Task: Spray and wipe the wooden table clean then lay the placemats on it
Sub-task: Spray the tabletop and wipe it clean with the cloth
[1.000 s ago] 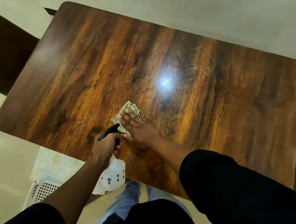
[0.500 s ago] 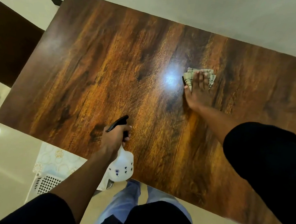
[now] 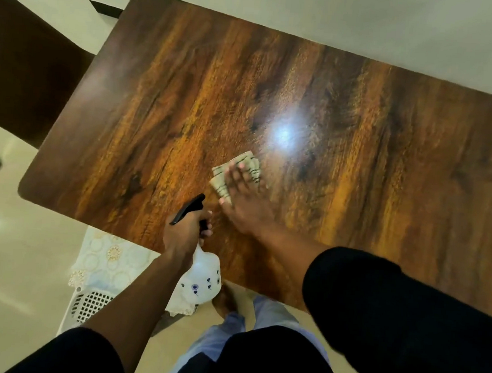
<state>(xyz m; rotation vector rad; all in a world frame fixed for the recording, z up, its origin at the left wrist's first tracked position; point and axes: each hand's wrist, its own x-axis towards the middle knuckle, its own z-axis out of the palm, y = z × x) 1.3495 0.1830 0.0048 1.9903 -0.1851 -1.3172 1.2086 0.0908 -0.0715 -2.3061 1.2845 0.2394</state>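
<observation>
The glossy wooden table [image 3: 359, 136] fills most of the view. My right hand [image 3: 245, 199] lies flat with straight fingers on a folded checked cloth [image 3: 235, 172], pressing it to the tabletop near the front middle. My left hand [image 3: 185, 230] grips the neck of a white spray bottle [image 3: 200, 279] with a black trigger head [image 3: 188, 208], held at the table's front edge just left of the cloth. Lacy pale placemats [image 3: 108, 259] lie on a white basket below the table's front edge.
A white perforated plastic basket [image 3: 88, 306] stands on the beige floor left of my legs. A dark wooden piece of furniture [image 3: 23, 63] sits beyond the table's left end. The pale wall runs along the table's far side.
My right hand has swept the cloth back from the far middle of the table toward me and leftward, close to the spray bottle. The left hand has kept its grip on the bottle.
</observation>
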